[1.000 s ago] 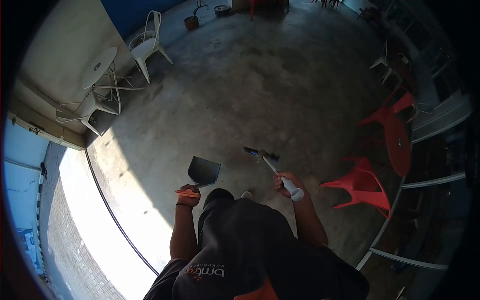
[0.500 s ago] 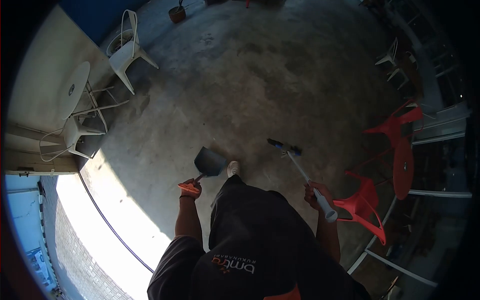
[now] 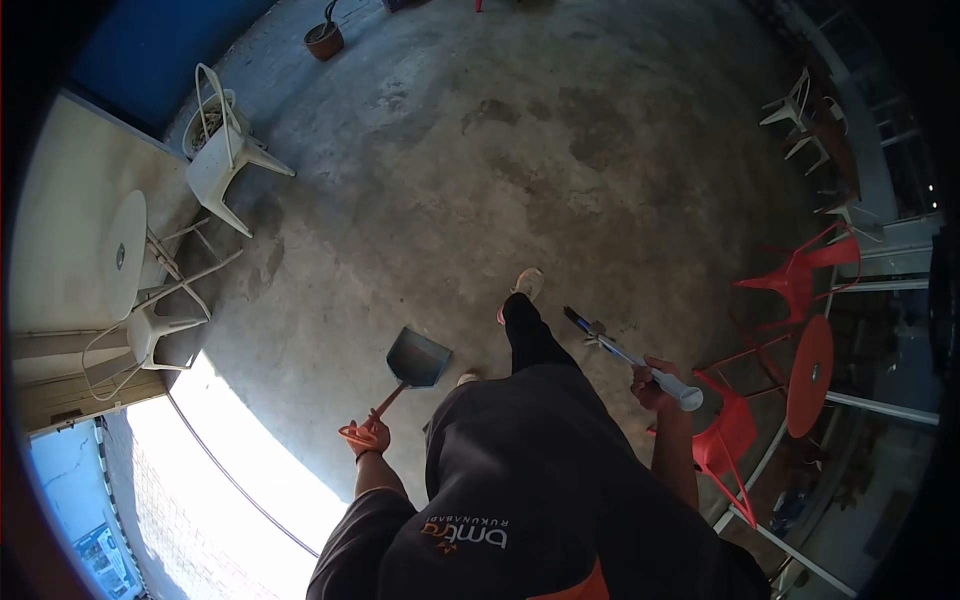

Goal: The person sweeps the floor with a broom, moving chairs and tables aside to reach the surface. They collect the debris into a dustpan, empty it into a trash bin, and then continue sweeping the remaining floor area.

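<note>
I look down over my dark shirt and trousers at a concrete floor. My left hand [image 3: 366, 438] grips the orange handle of a dark dustpan [image 3: 417, 358], which hangs just above the floor to the left of my legs. My right hand [image 3: 652, 380] is closed around the white grip of a long-handled brush [image 3: 606, 342]; its blue head points forward, off the floor. One foot [image 3: 524, 285] in a light shoe is stretched out ahead.
A white round table [image 3: 118, 258] and white chairs [image 3: 222, 158] stand at the left wall. A red table [image 3: 811, 375] with red chairs [image 3: 730, 440] stands close on my right. A potted plant [image 3: 323, 38] sits far ahead. Bright sunlight falls at lower left.
I have stepped forward, with one leg now stretched ahead. The dustpan hangs lower on its handle, and the brush has swung up, close to my right side. The red chair is nearer.
</note>
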`<state>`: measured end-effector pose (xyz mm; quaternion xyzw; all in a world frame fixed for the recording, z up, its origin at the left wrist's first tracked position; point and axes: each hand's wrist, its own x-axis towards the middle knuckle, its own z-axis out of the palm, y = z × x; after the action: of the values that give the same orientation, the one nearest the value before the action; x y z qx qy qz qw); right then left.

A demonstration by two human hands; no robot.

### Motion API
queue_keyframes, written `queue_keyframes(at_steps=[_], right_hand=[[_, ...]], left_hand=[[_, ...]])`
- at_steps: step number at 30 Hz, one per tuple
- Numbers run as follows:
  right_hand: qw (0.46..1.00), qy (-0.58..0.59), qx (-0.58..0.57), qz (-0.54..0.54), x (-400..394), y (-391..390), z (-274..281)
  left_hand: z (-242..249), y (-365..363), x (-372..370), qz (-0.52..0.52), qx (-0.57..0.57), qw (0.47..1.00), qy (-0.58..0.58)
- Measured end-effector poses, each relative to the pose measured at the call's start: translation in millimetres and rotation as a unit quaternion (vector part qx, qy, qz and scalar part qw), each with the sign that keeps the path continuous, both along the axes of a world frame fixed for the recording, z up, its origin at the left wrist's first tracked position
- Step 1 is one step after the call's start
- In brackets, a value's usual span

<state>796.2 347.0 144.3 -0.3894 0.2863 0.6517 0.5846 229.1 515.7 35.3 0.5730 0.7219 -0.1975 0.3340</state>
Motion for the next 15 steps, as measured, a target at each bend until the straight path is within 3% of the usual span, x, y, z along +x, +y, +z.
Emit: queue_keyframes(at_steps=[1,2,3,4,7,15], right_hand=[[0.999,0.032,-0.006,-0.03,16.7,27.4,-0.4],[0.996,0.062,-0.009,-0.061,35.4,51.7,0.5],[0.994,0.059,-0.013,-0.087,57.1,74.8,-6.0],[0.992,0.057,-0.012,-0.113,77.3,97.9,-11.4],[0.989,0.009,-0.022,-0.145,133.0,188.7,9.5],[0.994,-0.06,0.047,-0.076,278.6,402.8,27.0]], left_hand=[[-51.2,-18.1,-34.1,-0.031,0.006,0.999,0.037],[-74.7,-38.6,-47.6,0.209,0.102,0.972,0.043],[30.3,-11.9,15.1,0.19,-0.023,0.972,0.139],[42.2,-0.9,37.7,0.212,-0.031,0.963,0.165],[39.1,48.5,109.9,0.205,-0.041,0.965,0.161],[35.7,251.8,340.1,0.053,-0.07,0.991,0.096]])
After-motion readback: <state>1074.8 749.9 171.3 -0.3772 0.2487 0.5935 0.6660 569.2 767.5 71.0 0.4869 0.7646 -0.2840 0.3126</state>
